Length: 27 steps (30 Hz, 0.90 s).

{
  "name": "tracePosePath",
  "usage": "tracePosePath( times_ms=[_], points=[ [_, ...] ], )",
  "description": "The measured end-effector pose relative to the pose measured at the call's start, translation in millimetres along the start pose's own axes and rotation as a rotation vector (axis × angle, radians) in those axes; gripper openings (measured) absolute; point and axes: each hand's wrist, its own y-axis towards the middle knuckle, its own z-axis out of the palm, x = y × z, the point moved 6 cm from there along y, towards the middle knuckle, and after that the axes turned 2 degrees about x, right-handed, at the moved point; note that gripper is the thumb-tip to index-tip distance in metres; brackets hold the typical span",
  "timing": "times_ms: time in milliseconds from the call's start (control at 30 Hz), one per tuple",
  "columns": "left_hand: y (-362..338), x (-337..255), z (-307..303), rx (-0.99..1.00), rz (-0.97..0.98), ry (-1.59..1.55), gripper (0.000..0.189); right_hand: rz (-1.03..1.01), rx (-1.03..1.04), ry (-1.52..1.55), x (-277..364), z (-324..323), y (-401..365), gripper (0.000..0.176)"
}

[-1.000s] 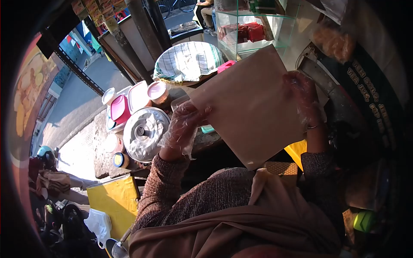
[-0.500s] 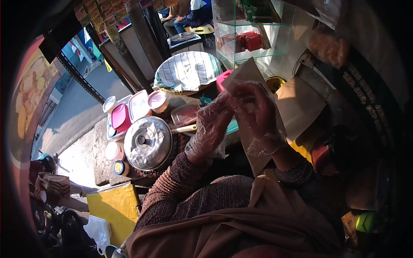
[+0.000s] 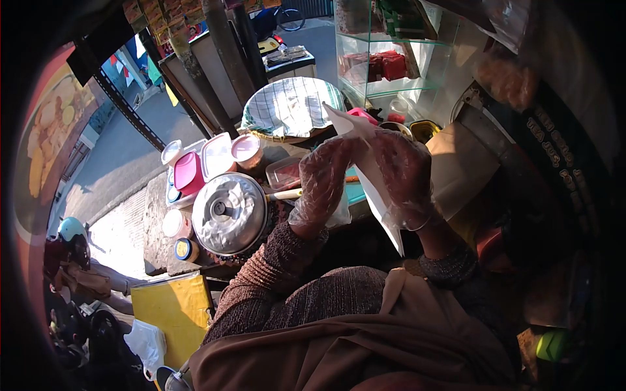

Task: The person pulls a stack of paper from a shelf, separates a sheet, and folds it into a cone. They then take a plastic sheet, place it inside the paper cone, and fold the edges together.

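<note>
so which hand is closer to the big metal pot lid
Left. The left hand is just right of the pot lid, on the paper sheet; the right hand holds the sheet's other side, farther away.

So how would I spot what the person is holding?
Find the glass case at the top; left of it sits a basket under checked cloth. Just below them, the gloved left hand and right hand hold a folded paper sheet, raised, unlike the brown sheets resting further right.

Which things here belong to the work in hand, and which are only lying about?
In use: left hand, right hand, paper sheet held between them.
Lying about: lidded pot, checked cloth, pink box, glass case.
</note>
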Motion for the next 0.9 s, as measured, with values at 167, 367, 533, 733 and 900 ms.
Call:
tracePosePath(
  times_ms=[167, 367, 533, 733, 900],
  points=[
    [12, 16, -87, -0.296, -0.264, -0.162, 0.032, 0.178, -0.208, 0.061, -41, -59, 11, 0.014],
    [52, 13, -202, -0.304, 0.287, 1.076, 0.024, 0.082, -0.216, -0.029, -19, -113, 31, 0.016],
    [87, -65, -66, -0.011, 0.346, 1.092, 0.076, 0.093, -0.196, -0.061, -5, -126, 40, 0.016],
    [128, 26, -42, 0.694, -0.138, 1.191, 0.102, 0.123, -0.243, 0.072, -22, -163, 45, 0.021],
    [163, 52, -91, 0.458, -0.025, 1.31, 0.096, 0.123, -0.197, 0.008, -34, -184, 50, 0.023]
  ],
)
